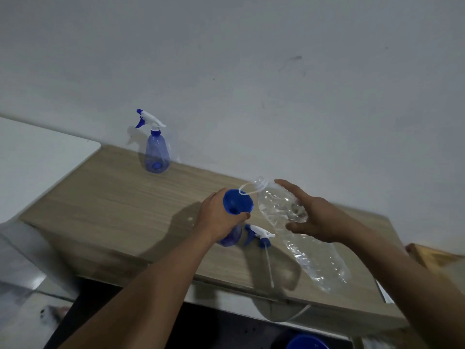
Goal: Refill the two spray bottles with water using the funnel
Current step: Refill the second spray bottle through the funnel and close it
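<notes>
My left hand [218,217] grips the neck of a blue spray bottle [230,238] standing on the wooden table [120,205], with a blue funnel [237,202] set in its mouth. My right hand [314,217] holds a large clear water bottle [302,233], tilted so that its open mouth is right at the funnel's rim. That bottle's white and blue spray head [259,235] lies on the table beside it, its tube pointing toward me. A second blue spray bottle [156,152] with its head on stands at the back by the wall.
A white surface [37,157] adjoins the table on the left. A wooden object [432,255] sits at the right edge. Below the table's front edge are a dark floor and a blue round object [307,343].
</notes>
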Tool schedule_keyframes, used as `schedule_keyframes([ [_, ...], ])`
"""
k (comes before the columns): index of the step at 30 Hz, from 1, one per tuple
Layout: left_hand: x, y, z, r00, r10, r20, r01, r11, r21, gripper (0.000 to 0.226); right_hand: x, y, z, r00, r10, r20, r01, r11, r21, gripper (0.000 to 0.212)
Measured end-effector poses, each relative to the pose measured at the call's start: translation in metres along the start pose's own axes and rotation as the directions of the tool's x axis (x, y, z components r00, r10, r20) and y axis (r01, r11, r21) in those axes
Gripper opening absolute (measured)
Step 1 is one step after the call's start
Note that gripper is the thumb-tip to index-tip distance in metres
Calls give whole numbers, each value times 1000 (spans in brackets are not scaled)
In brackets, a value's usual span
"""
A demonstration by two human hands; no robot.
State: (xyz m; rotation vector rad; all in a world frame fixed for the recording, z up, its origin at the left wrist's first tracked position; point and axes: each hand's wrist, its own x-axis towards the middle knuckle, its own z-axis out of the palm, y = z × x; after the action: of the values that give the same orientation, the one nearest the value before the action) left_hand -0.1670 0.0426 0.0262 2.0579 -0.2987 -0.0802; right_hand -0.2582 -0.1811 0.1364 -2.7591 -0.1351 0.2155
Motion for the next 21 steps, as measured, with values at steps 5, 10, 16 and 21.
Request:
schedule_keyframes([
  [5,-2,2,0,1000,-23,-15,23,1000,-9,58,-2,1,18,969,24,-248,20,985,171,99],
  [10,-5,5,-2,1000,-8,-30,8,1000,-19,50,8,12,29,859,151,-489,14,948,317,100],
  [16,-5,5,-1,1000,-22,-17,21,999,-37,54,29,40,36,675,354,-647,-35,892,451,99],
  [21,-6,6,-1,1000,-25,-1,25,998,-49,52,41,62,46,565,423,-709,-9,862,506,99],
])
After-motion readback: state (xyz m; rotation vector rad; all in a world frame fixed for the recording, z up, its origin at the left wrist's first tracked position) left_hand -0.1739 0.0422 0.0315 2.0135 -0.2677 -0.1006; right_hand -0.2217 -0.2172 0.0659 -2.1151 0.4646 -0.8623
